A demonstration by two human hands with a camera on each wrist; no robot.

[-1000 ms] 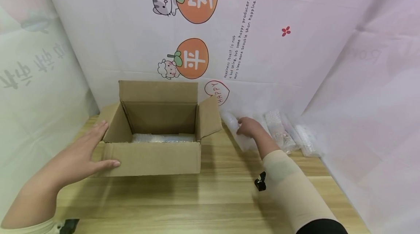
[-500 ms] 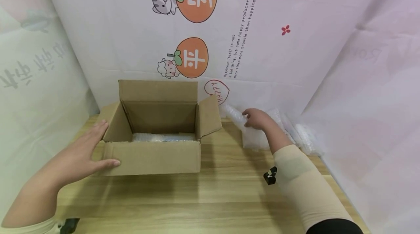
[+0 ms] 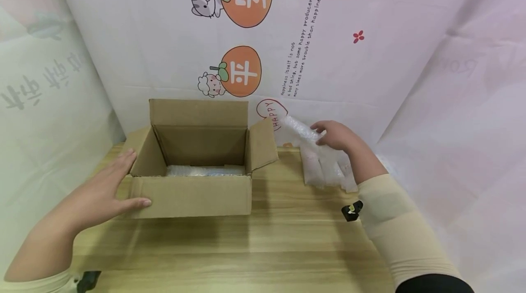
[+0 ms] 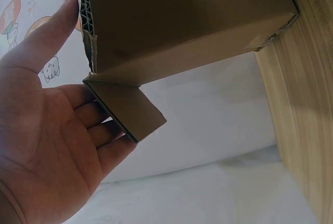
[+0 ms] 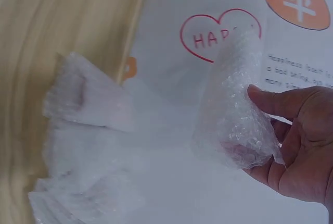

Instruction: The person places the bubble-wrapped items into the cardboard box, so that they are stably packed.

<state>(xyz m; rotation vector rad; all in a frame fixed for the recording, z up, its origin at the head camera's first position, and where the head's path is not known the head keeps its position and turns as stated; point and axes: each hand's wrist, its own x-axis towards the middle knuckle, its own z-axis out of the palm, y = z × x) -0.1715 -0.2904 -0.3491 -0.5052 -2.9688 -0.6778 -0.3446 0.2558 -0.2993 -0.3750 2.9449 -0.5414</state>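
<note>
One bundle (image 5: 229,104) (wrapped), right fingers (image 3: 322,125) pinching — gap, carton flap's (image 3: 263,144) edge

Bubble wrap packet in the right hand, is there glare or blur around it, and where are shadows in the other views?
Right wrist view: small bright glints on the packet, and the wall writing beside it looks soft; head view: a soft shadow on the table in front of the box; left wrist view: the box's broad side sits in dark shade.

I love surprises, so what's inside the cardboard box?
Clear bubble wrap lies low inside the cardboard box. The front side hides the rest, and what the wrap covers can't be seen.
</note>
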